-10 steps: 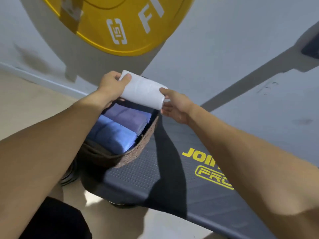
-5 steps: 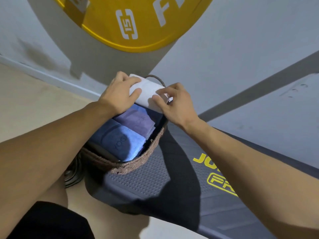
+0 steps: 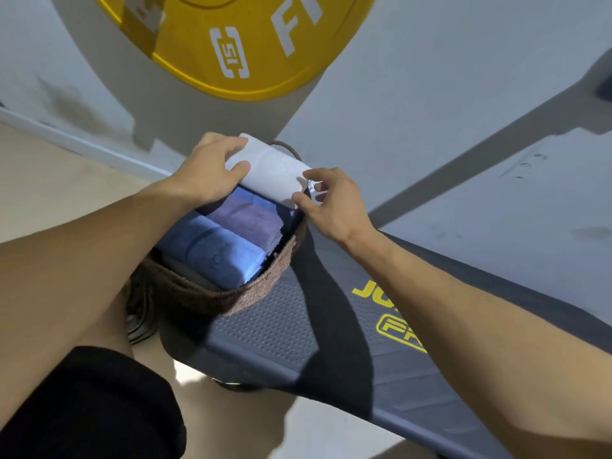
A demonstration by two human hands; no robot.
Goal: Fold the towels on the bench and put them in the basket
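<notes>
Above centre of the frame, the white towel [image 3: 270,172] sat at the far end of the basket [image 3: 238,294]. The left hand [image 3: 207,172] gripped one end; the right hand [image 3: 332,202] pinched the other. Soft and light, it probably needed holding by both ends.

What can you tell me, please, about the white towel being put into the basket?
The white towel is folded into a compact roll of soft, faintly textured cloth. It lies slanted across the far end of the woven basket, above the purple towel and the blue towel. The left hand grips its far end, and the right hand pinches its near end. Whether it is fully seated cannot be told.
</notes>
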